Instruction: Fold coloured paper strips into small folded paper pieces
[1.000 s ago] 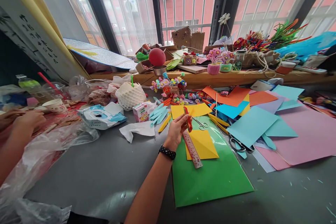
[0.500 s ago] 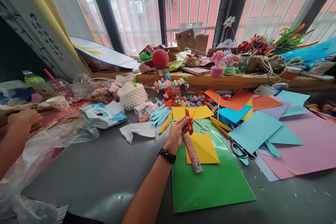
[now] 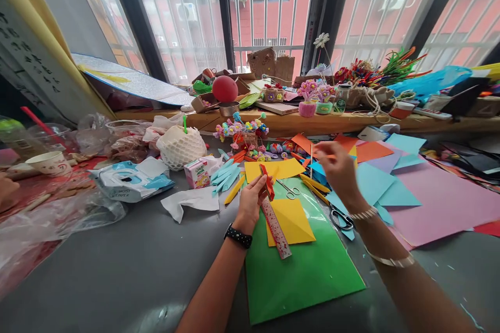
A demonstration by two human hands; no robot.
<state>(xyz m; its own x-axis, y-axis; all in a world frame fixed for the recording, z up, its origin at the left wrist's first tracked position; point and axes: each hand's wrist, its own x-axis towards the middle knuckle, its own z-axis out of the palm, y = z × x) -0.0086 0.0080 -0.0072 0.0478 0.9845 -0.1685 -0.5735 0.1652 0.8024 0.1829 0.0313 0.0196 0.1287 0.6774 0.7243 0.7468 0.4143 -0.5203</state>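
Note:
My left hand (image 3: pixel 252 197), with a dark dotted band at its wrist, pinches a small folded piece of orange paper (image 3: pixel 267 183). Below those fingers a pink patterned ruler (image 3: pixel 278 234) lies across a creased yellow paper square (image 3: pixel 302 229), on top of a green sheet (image 3: pixel 304 286). My right hand (image 3: pixel 338 166) is raised over the blue and orange papers, its fingers drawn together beside a thin pale stick (image 3: pixel 311 158); what they hold, if anything, is unclear. Between the hands, small scissors (image 3: pixel 289 190) rest near another yellow sheet (image 3: pixel 287 168).
Light-blue sheets (image 3: pixel 402 195) and a large pink sheet (image 3: pixel 449 197) spread at the right, beside dark-handled scissors (image 3: pixel 340 217). To the left are a wipes pack (image 3: pixel 130 179), a small box (image 3: pixel 197 173) and a tissue (image 3: pixel 191 202). Another person's hand (image 3: pixel 7 192) shows at the left edge.
My right hand has come into view from the right and reached over the papers. The whole view has shifted to the right. My left hand keeps its hold on the folded orange paper.

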